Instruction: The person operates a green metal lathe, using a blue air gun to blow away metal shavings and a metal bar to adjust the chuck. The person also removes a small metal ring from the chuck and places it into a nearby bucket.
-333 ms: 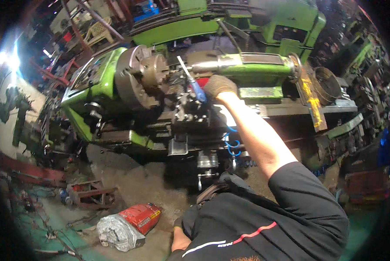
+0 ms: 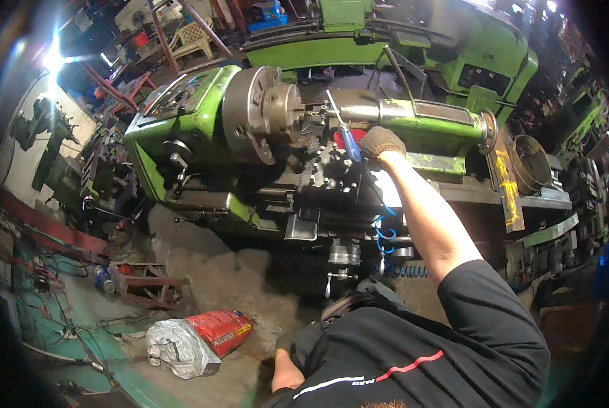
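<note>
My right hand [image 2: 383,143], in a brownish knit glove, reaches forward over a green lathe [image 2: 423,126]. Its fingers look curled, but what lies inside them is hidden. Just left of the glove stands a blue air blow gun [image 2: 351,146] with a long pale nozzle pointing up and away. A coiled blue hose [image 2: 384,231] hangs below it. Something red [image 2: 345,139] shows behind the blow gun. On the left is the large chuck [image 2: 247,112], facing the tailstock. My left forearm [image 2: 286,370] is low beside my body; that hand is not visible.
Below the bolted tool post [image 2: 325,170], a handwheel [image 2: 344,255] projects toward me. A yellow-marked bar [image 2: 505,180] and round metal drum [image 2: 530,163] are at the lathe's right end. On the floor lie a red and silver sack [image 2: 199,343] and a rusty frame [image 2: 148,282].
The whole scene has shifted rightward in view. My right hand keeps about the same place against the lathe, with the blow gun still beside it.
</note>
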The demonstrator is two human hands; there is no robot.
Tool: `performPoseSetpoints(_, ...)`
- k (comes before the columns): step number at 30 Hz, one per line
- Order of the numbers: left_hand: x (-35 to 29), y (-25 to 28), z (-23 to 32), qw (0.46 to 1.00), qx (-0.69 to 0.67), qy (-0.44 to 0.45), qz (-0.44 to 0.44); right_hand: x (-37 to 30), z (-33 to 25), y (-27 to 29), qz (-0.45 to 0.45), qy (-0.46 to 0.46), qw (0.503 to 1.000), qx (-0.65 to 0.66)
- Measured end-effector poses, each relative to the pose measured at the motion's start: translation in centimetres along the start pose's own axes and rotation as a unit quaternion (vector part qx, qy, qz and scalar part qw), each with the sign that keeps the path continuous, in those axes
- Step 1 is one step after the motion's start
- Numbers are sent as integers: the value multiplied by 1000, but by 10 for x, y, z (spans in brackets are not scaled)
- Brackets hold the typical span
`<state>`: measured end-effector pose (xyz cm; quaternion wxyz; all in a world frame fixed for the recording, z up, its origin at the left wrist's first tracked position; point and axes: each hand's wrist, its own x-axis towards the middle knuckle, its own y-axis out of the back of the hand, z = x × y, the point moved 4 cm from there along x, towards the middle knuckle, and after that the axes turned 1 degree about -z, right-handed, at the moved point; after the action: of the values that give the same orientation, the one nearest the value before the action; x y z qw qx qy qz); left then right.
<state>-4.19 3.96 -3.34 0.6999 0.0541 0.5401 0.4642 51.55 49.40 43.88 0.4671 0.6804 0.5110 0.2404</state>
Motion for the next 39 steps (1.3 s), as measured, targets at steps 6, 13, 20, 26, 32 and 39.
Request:
performPoseSetpoints(6,-18,4,47,997,62,-31,17,-4,-13,4,-48,-23,998,-21)
performPoseSetpoints(13,-37,-12,58,988,-107,109,39,8,12,3,-14,23,999,26)
performPoseSetpoints(20,-71,-32,124,985,-103,138,-3,-22,1,17,-56,113,990,69)
performPoseSetpoints(26,-54,-17,245,990,-41,131,-18,-9,11,-11,-5,174,969,172)
performPoseSetpoints(32,-73,3,311,990,-5,142,5,-5,18,-3,-55,239,944,222)
performPoseSetpoints(39,-83,-1,339,985,-15,169,30,8,24,-13,-18,247,935,255)
